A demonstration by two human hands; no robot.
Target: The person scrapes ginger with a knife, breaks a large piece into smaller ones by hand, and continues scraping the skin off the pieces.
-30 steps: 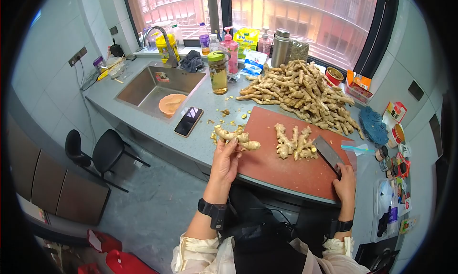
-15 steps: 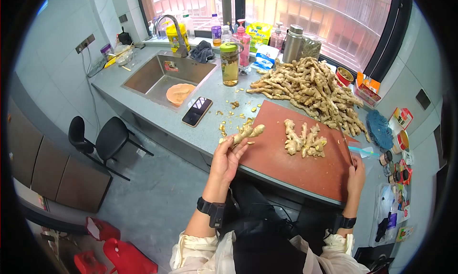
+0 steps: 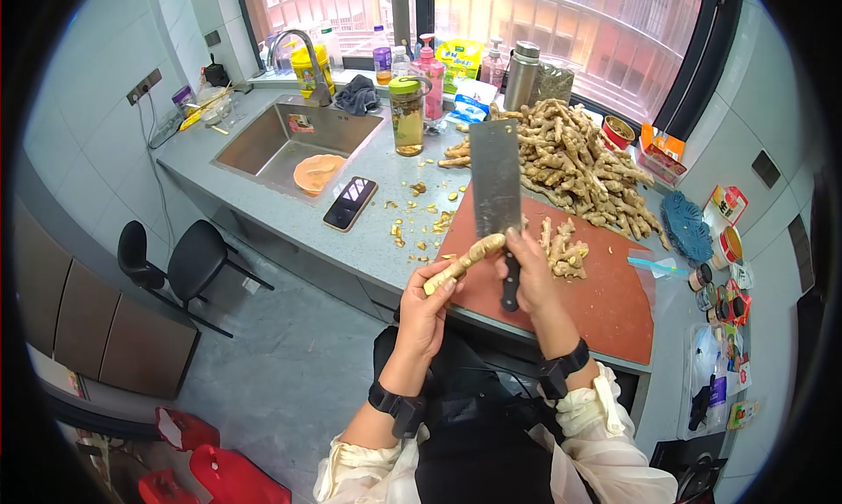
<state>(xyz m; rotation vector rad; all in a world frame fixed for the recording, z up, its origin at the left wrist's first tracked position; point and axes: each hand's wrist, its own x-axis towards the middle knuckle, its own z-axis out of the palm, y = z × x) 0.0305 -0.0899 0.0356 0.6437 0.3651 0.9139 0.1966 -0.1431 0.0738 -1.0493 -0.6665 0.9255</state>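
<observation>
A knobbly ginger root (image 3: pixel 465 263) is gripped at its lower end by my left hand (image 3: pixel 425 309), with cut pale-yellow flesh showing there. My right hand (image 3: pixel 530 271) is closed round the black handle of a cleaver (image 3: pixel 496 179). The broad blade stands upright, its lower end close to the root's far tip. Both hands are over the near left part of a reddish-brown cutting board (image 3: pixel 605 307). Other ginger pieces (image 3: pixel 564 250) lie on the board, partly behind my right hand. Behind the board rises a big heap of ginger (image 3: pixel 583 166).
Ginger scraps (image 3: pixel 421 223) are scattered left of the board, near a phone (image 3: pixel 351 204). A lidded tea bottle (image 3: pixel 407 118) stands by the sink (image 3: pixel 254 157), which holds an orange dish (image 3: pixel 317 174). Blue bowl (image 3: pixel 687 226) and small jars (image 3: pixel 700 278) line the right side.
My right hand has brought the cleaver from the board's right edge leftward and raised it upright beside the root. My left hand has turned the ginger root and shifted slightly down.
</observation>
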